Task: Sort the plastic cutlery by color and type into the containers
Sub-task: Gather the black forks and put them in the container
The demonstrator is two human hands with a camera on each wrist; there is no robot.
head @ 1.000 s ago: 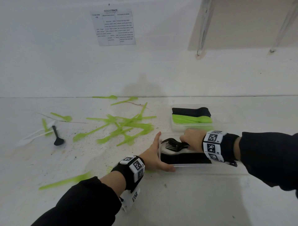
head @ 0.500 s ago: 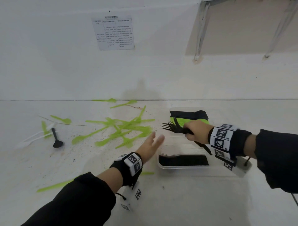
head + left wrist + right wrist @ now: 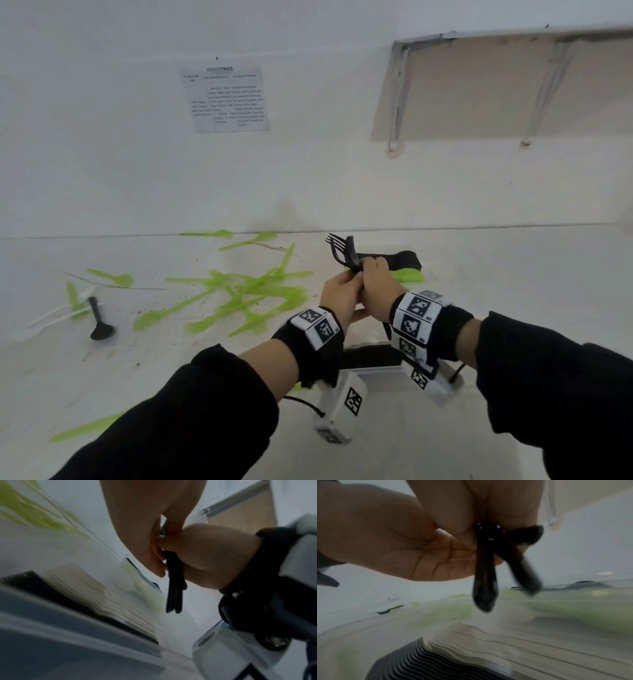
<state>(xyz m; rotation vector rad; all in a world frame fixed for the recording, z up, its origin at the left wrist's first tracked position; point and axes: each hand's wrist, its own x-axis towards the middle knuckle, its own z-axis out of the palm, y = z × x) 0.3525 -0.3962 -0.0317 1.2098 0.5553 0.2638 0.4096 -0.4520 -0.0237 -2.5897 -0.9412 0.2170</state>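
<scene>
Both hands meet at frame centre, raised above the desk (image 3: 513, 267). Right hand (image 3: 378, 277) has fingers clamped round a bunch of black forks (image 3: 344, 251), tines up & tilted toward upper left, handles hanging out below the fist in the wrist views. Left hand (image 3: 342, 298) sits against the right, fingers curled onto the same bunch at the handles. Just behind the hands: container (image 3: 407, 274) w/ black and green cutlery stacked. Nearer container (image 3: 373, 358), mostly hidden by the wrists, shows a black row and pale pieces. Loose green cutlery (image 3: 239, 291) is scattered centre-left on the desk. Black spoon (image 3: 99, 322) and white pieces (image 3: 51, 318) lie far left.
</scene>
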